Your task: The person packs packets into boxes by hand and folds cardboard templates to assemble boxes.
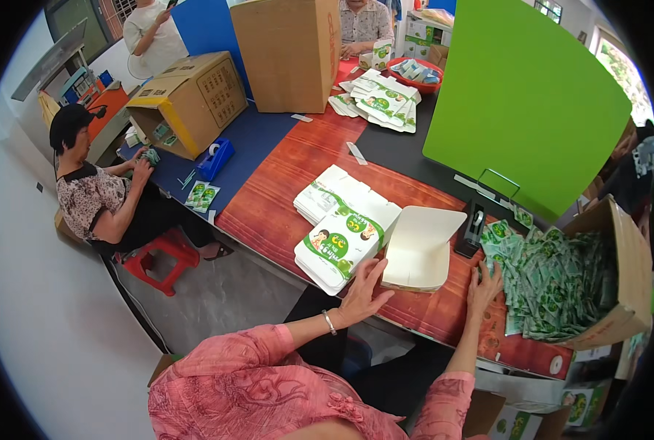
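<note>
My left hand (363,291) is spread open at the table's near edge, its fingers touching the lower corner of an open white carton (421,248) and the stack of flat white-and-green cartons (338,246) beside it. My right hand (484,286) rests open on the wooden table (268,205), its fingertips at the edge of a pile of small green sachets (554,286). The sachets spill out of a cardboard box (627,271) lying on its side. Neither hand holds anything.
A black tape dispenser (471,229) stands behind the open carton, below a green divider panel (521,95). Across the table are more flat cartons (378,99), a red bowl (415,73) and big cardboard boxes (191,99). A seated person (96,198) works at left; others sit farther back.
</note>
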Demonstrator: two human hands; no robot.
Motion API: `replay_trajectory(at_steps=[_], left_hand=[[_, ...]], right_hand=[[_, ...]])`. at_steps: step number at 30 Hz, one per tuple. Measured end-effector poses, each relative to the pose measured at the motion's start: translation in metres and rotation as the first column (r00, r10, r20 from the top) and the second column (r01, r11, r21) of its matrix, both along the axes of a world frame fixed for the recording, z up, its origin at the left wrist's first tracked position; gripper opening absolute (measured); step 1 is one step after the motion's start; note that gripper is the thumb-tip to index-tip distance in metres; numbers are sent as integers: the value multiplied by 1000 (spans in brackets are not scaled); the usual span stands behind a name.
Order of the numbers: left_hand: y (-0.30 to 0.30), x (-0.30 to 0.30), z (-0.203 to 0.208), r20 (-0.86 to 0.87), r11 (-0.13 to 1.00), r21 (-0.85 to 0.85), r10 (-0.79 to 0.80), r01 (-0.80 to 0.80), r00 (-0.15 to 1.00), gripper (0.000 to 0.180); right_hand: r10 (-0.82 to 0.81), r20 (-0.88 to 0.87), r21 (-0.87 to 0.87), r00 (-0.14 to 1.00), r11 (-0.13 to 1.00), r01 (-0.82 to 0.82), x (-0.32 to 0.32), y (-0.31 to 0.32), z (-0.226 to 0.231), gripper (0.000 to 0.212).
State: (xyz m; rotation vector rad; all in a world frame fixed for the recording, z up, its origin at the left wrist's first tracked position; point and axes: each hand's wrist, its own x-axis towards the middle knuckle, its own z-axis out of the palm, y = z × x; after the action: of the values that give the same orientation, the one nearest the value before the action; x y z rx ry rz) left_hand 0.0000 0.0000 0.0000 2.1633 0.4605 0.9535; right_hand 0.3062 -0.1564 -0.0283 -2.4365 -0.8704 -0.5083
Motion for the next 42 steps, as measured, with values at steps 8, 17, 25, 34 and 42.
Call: replay_trajectory(at_steps=[8, 17, 25, 34, 42], left_hand=[[0, -3, 6, 8, 999, -1, 38, -38, 999, 80], [-22, -21, 6, -24, 966, -253, 57, -61, 998, 54], [-24, 18, 14, 25, 810, -577, -109, 103, 994, 32], [-12, 33, 9, -83, 638, -752, -340, 166, 937, 40], [-33, 76, 26, 273, -278, -944, -361, 177, 892, 56]], right_hand=[[-38, 146, -111, 988, 992, 54, -14, 9, 6, 16], [59, 94, 344, 994, 935, -88, -39, -14, 12, 13], [172, -369, 702, 913, 696, 152, -85, -19, 9, 19], [219, -475, 731, 852, 637, 244, -99, -26, 2, 19], [233, -103, 607, 967, 785, -124, -154, 2, 54, 9]])
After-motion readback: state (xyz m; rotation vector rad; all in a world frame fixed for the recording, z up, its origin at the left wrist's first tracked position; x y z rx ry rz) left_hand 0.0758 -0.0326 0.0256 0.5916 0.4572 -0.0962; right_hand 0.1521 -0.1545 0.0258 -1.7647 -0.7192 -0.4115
